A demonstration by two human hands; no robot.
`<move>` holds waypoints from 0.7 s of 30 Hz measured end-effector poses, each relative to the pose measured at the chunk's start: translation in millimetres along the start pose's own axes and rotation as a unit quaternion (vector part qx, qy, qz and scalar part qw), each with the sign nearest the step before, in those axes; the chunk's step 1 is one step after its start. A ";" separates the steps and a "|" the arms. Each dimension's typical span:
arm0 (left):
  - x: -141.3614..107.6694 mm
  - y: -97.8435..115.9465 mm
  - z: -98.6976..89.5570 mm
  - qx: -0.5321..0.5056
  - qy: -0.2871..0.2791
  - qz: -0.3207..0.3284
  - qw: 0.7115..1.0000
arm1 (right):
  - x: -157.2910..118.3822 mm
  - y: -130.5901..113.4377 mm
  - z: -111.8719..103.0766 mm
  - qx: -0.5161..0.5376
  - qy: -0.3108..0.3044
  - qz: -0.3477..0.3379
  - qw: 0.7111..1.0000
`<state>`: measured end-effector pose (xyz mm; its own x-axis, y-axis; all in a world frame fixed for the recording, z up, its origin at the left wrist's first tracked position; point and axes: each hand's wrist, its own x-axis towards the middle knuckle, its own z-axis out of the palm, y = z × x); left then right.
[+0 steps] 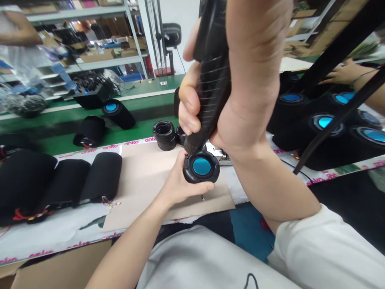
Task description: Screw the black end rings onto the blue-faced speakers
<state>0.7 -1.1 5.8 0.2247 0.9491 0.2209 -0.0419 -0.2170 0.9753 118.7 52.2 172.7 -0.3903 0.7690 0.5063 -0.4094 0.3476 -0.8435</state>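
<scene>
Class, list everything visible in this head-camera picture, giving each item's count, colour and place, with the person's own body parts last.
speaker end cap: one, black with blue centre, held above the cardboard
electric screwdriver: one, black, tip at the cap's rim
cardboard sheet: one, tan, on the white-covered bench
fabric-covered speaker tubes: three, black, left of the cardboard
stacked rings: one stack, black, beyond the cardboard
blue-ended speakers: several, black and blue, right side
metal shelving: one, grey, in the background
co-worker's hand: one, far right
left hand: one, around the cap
right hand: one, gripping the screwdriver
</scene>
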 end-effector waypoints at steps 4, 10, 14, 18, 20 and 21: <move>-0.4 0.7 -0.2 0.004 0.002 -0.003 1.000 | -3.5 -0.8 3.3 -0.022 0.025 -0.003 0.999; -0.6 -1.8 -1.1 0.008 0.003 -0.007 1.000 | -7.8 2.3 11.7 -0.048 0.072 -0.009 0.996; -0.8 -2.0 -0.9 0.007 0.005 -0.001 1.000 | -6.6 4.4 7.6 -0.011 0.040 -0.001 0.999; -0.8 -1.2 0.4 0.001 0.006 -0.010 1.000 | -3.6 11.4 -1.3 -0.014 0.011 -0.023 1.000; -0.5 -1.1 0.5 -0.003 0.006 -0.007 1.000 | -1.5 16.1 -4.3 -0.013 0.004 -0.047 0.999; -0.4 -1.3 0.4 -0.003 0.006 -0.003 1.000 | -0.5 18.1 -4.8 -0.014 0.000 -0.042 0.999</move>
<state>1.1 -1.3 4.4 0.2124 0.9532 0.2153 -0.0461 -0.2104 0.9765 115.5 60.7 156.3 -0.3555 0.7360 0.5762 -0.4181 0.4261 -0.8022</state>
